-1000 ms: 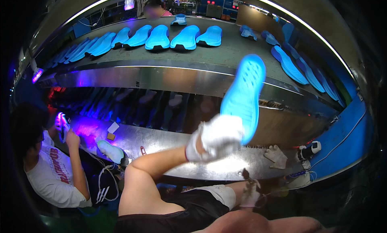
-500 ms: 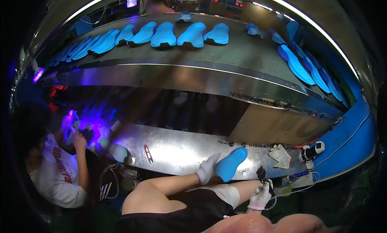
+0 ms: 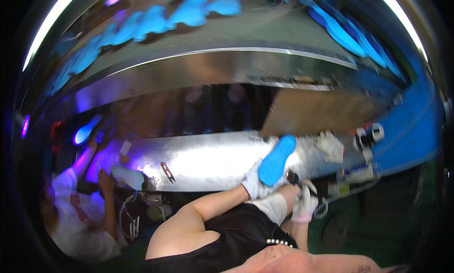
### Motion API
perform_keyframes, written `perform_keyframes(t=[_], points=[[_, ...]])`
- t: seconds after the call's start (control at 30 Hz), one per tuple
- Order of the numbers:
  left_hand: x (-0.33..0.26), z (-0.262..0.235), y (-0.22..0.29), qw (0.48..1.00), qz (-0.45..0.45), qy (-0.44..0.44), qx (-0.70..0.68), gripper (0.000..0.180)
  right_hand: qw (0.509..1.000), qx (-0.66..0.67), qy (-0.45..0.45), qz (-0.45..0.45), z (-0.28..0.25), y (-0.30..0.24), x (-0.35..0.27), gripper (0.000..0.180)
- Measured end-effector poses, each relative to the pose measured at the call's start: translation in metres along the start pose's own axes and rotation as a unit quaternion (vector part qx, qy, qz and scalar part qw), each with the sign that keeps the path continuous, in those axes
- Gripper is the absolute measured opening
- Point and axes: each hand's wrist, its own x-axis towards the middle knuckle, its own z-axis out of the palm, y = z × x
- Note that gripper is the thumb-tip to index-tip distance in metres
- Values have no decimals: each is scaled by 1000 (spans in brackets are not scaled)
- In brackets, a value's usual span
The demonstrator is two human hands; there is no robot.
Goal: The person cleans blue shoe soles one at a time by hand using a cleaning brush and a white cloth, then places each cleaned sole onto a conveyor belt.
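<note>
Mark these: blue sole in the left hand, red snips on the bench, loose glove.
Blue sole (image 3: 277, 160): head view, middle of the face turned to the camera.
Red snips (image 3: 167, 172): head view, middle of the red body.
Loose glove (image 3: 330, 147): head view, middle of the glove.

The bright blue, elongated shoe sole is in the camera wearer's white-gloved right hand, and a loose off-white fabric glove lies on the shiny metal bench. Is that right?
Not quite: the head view shows the bright blue, elongated shoe sole in the camera wearer's white-gloved left hand, not the right hand. The loose off-white fabric glove does lie on the shiny metal bench.
</note>
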Motion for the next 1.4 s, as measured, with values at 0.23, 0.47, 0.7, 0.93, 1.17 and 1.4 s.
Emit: perform_keyframes(t=[0.23, 0.47, 0.7, 0.93, 1.17, 1.4], points=[[-41, 47, -27, 994, -5, -47, 94, 89, 832, -434, -33, -345, 57, -54, 47, 17], [-52, 58, -30, 980, 46, -111, 156, 80, 879, -281, 24, -385, 76, -116, 22, 20], [-54, 49, -28, 964, 43, -239, 104, 89, 923, -206, -5, -324, 82, -120, 19, 17], [-48, 39, -16, 941, 156, -158, 257, 98, 884, -232, -138, -382, 83, -120, 5, 18], [-40, 37, -1, 931, 155, -166, 287, 95, 842, -270, -245, -398, 86, -114, -22, 26], [-40, 57, 19, 956, 86, -204, 192, 95, 789, -379, -235, -422, 84, -104, -35, 34]])
